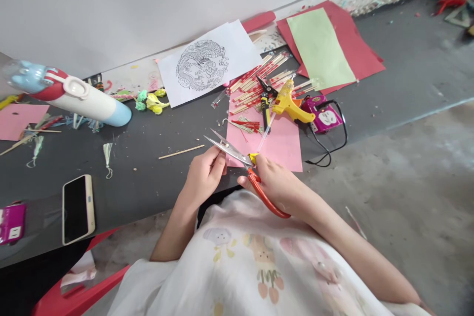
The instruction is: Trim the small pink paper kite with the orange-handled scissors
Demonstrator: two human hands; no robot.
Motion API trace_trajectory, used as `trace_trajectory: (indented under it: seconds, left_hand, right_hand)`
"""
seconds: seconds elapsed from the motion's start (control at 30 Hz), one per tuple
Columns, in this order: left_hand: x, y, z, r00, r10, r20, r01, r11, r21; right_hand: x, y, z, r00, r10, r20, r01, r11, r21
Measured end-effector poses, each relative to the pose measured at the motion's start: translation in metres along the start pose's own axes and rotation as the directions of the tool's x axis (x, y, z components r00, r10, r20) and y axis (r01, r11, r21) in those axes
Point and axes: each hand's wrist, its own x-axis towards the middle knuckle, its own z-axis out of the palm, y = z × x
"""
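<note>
My right hand (276,180) is closed on a pair of scissors (242,156) with orange-red handles. The blades point up and to the left, a little apart. A small yellow piece (254,158) shows by my right fingertips; I cannot tell what it is. My left hand (206,173) is closed in a pinch just below the blades, and what lies in its fingers is too small to name. Tiny pale bits show by the blades. Beyond them is a pink sheet (285,150) bearing a red and cream tassel (244,125), black-and-yellow pliers (265,108) and a yellow glue gun (287,101).
Wrapped sticks (255,81) lie behind the pliers. A dragon drawing (237,52) and green paper (322,47) on red sheets (365,61) are farther back. Left are a bottle (92,98), a phone (77,210), a loose stick (181,152) and tassels. A purple box (321,114) with a cord stands right.
</note>
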Motion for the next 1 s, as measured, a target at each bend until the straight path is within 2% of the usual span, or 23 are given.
trace_trajectory:
  seconds: [0.3,0.6,0.67,0.83,0.9,1.0]
  left_hand:
    - [0.001,-0.001,0.002,0.999,-0.050,0.003,0.050,0.999,0.001]
    - [0.002,-0.003,0.003,1.000,-0.021,-0.014,0.021,0.998,0.055]
    - [0.001,-0.003,0.006,0.999,-0.017,-0.035,0.020,0.994,0.105]
    - [-0.003,-0.008,0.018,0.968,0.080,-0.239,0.011,0.934,0.357]
    - [-0.005,-0.012,0.022,0.957,0.136,-0.255,-0.019,0.909,0.415]
    - [-0.006,-0.014,0.021,0.966,0.135,-0.220,-0.032,0.910,0.414]
  right_hand:
    - [0.004,-0.006,-0.005,0.996,0.091,-0.003,-0.091,0.989,-0.113]
    - [0.007,-0.003,-0.001,0.995,0.089,-0.036,-0.095,0.970,-0.225]
    - [0.007,-0.001,-0.001,0.995,0.091,-0.048,-0.099,0.970,-0.222]
    - [0.008,-0.003,-0.001,0.991,0.122,-0.060,-0.130,0.978,-0.164]
    - [0.007,-0.003,0.000,0.991,0.124,-0.059,-0.131,0.981,-0.142]
    - [0.006,-0.003,0.000,0.993,0.089,-0.082,-0.098,0.988,-0.121]
